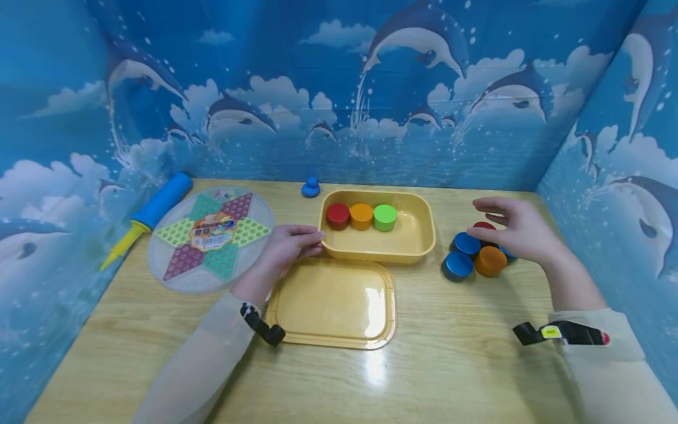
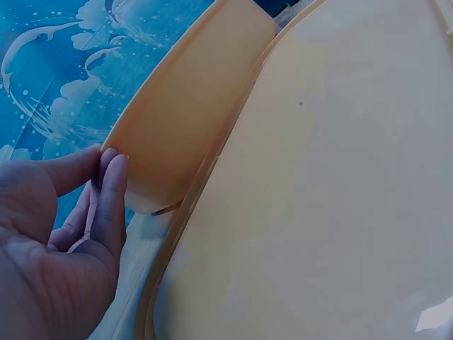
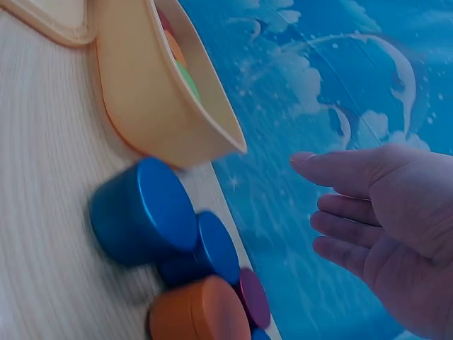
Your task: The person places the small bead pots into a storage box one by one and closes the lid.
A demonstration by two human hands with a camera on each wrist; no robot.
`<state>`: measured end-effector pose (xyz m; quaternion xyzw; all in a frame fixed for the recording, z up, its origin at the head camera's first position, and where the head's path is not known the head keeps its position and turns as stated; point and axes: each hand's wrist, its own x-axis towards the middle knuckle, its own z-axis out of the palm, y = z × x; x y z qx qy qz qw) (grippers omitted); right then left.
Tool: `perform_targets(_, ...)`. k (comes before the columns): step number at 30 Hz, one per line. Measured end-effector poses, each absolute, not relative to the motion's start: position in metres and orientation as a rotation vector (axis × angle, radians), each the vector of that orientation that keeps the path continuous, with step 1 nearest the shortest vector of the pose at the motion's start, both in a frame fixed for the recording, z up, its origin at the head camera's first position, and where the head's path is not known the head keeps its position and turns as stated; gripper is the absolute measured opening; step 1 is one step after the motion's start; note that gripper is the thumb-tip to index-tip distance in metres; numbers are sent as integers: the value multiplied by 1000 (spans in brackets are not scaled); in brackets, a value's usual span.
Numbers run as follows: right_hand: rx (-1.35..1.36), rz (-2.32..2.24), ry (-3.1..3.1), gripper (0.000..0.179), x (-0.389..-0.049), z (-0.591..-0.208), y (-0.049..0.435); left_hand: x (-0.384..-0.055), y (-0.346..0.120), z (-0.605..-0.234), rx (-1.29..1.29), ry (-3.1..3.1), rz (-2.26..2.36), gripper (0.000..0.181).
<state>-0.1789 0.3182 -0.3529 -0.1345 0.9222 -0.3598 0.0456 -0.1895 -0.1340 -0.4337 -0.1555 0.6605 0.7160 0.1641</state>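
Note:
My left hand [image 1: 292, 247] pinches the left rim of a yellow plastic box [image 1: 408, 250] between thumb and fingers. Inside the box, a red cylinder [image 1: 338, 217], an orange cylinder [image 1: 362, 216] and a green cylinder [image 1: 385, 217] stand in a row at the left. My right hand [image 1: 516, 227] hovers over a cluster at the right, thumb and fingers apart, nothing between them. That cluster has a front blue cylinder [image 3: 145, 212], another blue one [image 3: 212, 248], an orange one [image 3: 202, 312] and a red one [image 3: 253, 297], with one more blue piece partly hidden.
A yellow lid [image 1: 328, 306] lies flat in front of the box. To the left are a round Chinese checkers board [image 1: 185, 271] and a blue pump with a yellow nozzle [image 1: 161, 200]. A small blue duck [image 1: 311, 187] sits behind the box. Dolphin-print cloth [image 1: 339, 88] walls the table.

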Motion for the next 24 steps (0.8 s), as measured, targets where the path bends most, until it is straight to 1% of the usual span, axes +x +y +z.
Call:
perform_targets(14,-249,-997,2819,67,-176,-373,382,-189,-134,-434,-440,1880,2037,35)
perform_targets(21,-319,-1002,2773,59,-176,-390,408,-190,-134,-433,-454,1866,2047,35)
perform_targets(24,-371,-1028,2723,63,-177,-399,417,-190,-134,-433,-460,1867,2048,34)
